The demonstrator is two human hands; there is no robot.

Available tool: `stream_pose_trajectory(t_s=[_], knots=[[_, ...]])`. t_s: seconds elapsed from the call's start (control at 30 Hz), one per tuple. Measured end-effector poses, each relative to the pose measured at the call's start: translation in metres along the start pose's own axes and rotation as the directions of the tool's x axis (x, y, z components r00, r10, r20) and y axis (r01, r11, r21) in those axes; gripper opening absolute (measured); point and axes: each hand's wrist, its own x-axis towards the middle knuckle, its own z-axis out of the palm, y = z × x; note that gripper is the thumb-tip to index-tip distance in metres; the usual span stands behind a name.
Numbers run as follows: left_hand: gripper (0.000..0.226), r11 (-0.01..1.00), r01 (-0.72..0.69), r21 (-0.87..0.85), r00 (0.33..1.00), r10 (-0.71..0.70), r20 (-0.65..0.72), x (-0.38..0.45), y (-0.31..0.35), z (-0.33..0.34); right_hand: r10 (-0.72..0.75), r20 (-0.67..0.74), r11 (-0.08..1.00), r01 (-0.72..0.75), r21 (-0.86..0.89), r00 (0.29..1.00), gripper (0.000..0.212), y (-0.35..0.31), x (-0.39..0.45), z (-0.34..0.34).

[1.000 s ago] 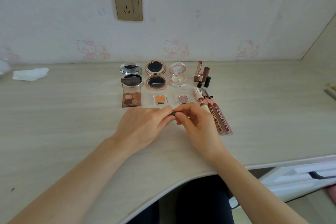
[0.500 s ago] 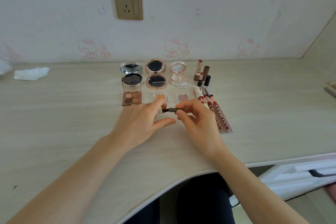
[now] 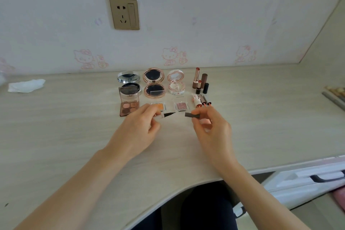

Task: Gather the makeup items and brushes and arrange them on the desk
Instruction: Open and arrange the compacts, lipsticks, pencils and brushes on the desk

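Note:
My left hand (image 3: 139, 129) pinches a thin eyeliner pen (image 3: 168, 115) whose dark tip points right. A short gap away, my right hand (image 3: 211, 127) pinches its grey cap (image 3: 191, 115). Both hover just above the pale wooden desk (image 3: 65, 136). Behind them lie an open silver compact (image 3: 129, 83), a rose-gold compact (image 3: 154, 84), a white compact (image 3: 176, 83), a brown four-pan palette (image 3: 129, 105), an orange pan (image 3: 158, 107), a pink glitter pan (image 3: 181, 106) and standing lipsticks (image 3: 200, 83). Lip gloss tubes (image 3: 204, 101) run under my right hand.
A crumpled white tissue (image 3: 26, 85) lies at the desk's far left. A wall socket (image 3: 124, 13) sits above the makeup. Stacked flat items (image 3: 334, 95) lie at the right edge. A white drawer with a dark handle (image 3: 321, 178) stands below the desk on the right.
My hands were together over the pen; they have pulled apart, the cap going right with my right hand and the pen tip now bare in my left.

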Motion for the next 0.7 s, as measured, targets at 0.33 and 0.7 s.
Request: stream_pose_trajectory(t_s=[0.33,0.7], knots=[[0.014,0.979,-0.086,-0.184,0.996,0.09,0.017,0.016,0.035,0.019,0.018,0.021,0.998,-0.017,-0.061,1.0,0.017,0.022,0.014,-0.056],[0.019,0.934,-0.066,-0.35,0.982,0.123,0.145,0.05,0.09,0.069,0.085,0.011,0.984,-0.082,-0.159,0.996,0.026,0.056,0.035,-0.109]])
